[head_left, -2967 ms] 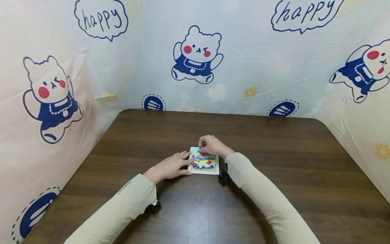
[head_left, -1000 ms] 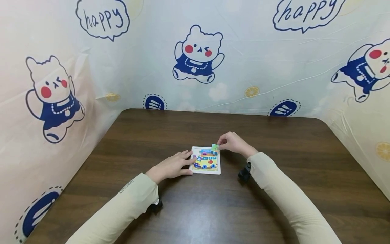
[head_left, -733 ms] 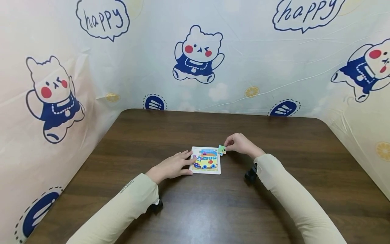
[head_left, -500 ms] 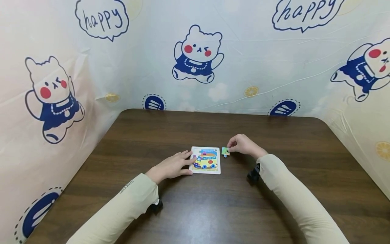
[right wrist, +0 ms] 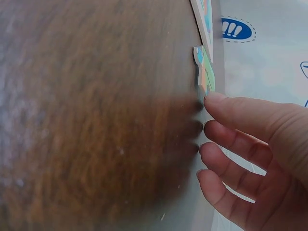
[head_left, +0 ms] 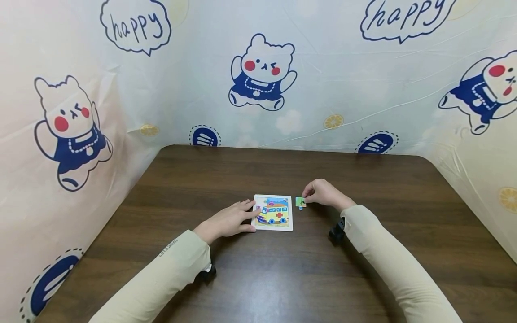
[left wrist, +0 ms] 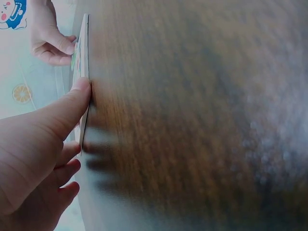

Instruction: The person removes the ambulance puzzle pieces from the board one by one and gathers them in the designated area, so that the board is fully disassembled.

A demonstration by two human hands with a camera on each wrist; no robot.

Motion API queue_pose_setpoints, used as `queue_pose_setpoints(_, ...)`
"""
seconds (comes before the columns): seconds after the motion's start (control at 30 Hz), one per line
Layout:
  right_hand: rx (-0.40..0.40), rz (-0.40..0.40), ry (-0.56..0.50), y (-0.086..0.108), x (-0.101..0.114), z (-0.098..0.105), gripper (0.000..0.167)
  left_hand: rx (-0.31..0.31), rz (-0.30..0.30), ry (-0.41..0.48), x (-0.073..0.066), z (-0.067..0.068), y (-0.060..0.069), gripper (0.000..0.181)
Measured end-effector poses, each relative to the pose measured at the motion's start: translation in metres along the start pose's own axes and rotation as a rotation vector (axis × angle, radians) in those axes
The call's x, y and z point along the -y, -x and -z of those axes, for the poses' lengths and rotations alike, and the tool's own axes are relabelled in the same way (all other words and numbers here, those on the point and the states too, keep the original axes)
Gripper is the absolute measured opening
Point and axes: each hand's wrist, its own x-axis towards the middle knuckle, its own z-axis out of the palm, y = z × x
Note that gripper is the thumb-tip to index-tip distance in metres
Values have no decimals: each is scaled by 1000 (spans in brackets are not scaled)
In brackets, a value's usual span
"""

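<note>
A small jigsaw puzzle in a white tray (head_left: 271,230), picturing a yellow ambulance, lies on the table. My left hand (head_left: 229,220) rests along its left edge, with straight fingers over the frame and picture and the thumb at the near left corner. Just right of the tray is a green puzzle piece (head_left: 300,202) with a blue tab, flat on or very near the tabletop. My right hand (head_left: 324,194) pinches that piece at its right edge; in the right wrist view the thumb (right wrist: 224,103) meets the piece's edge, and the index fingertip is hidden.
The brown wooden table (head_left: 258,273) stretches out on all sides of the tray. A printed cloth (head_left: 315,80) with cartoon bears hangs behind and beside it. Black wrist cameras sit under both sleeves.
My right hand has taken the green piece from the upper part of the puzzle, carried it right past the frame and lowered it to the table. My left hand has stayed on the tray.
</note>
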Motion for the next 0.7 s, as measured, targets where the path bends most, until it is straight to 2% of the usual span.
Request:
queue_pose_setpoints(0.47, -11, 13, -6, 1, -4, 1, 3, -1, -2, 3, 0, 1, 0, 60)
queue_pose_setpoints(0.7, -16, 2, -48, 0, -1, 4, 8, 4, 0, -2, 0, 1, 1, 60)
